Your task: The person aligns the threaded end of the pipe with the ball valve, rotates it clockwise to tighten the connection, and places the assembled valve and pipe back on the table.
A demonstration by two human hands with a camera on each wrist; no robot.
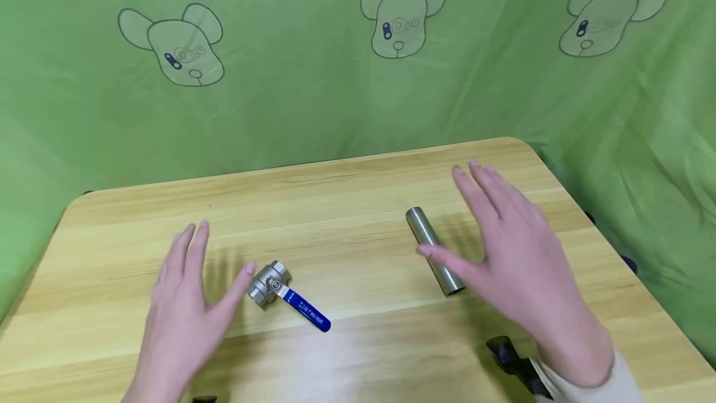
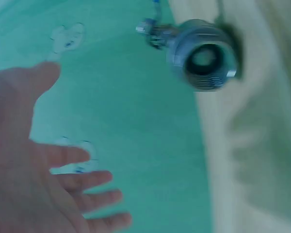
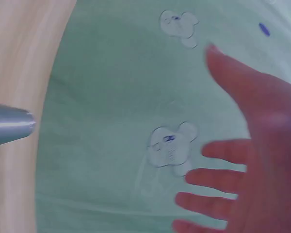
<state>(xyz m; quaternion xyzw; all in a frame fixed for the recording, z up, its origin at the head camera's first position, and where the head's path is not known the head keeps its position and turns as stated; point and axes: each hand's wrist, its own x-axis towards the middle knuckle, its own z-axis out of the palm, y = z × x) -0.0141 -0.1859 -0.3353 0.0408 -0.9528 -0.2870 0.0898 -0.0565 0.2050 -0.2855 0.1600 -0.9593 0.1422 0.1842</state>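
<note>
A metal ball valve (image 1: 268, 283) with a blue lever handle (image 1: 306, 310) lies on the wooden table, left of its middle. My left hand (image 1: 184, 306) hovers just left of it, fingers spread and nothing held; the thumb tip overlaps the valve's edge in the head view. In the left wrist view the threaded bore of the valve (image 2: 203, 58) faces the camera. To the right lies a plain steel tube (image 1: 427, 235), slanting across the wood. Over its near right side is my right hand (image 1: 514, 254), fingers straight and apart, the thumb crossing above the tube.
The light wooden table (image 1: 313, 204) has rounded far corners. Behind and to the right hangs a green curtain (image 1: 302, 98) printed with bear heads. A black strap piece (image 1: 517, 365) sits at the right wrist, by a pale sleeve (image 1: 598, 384).
</note>
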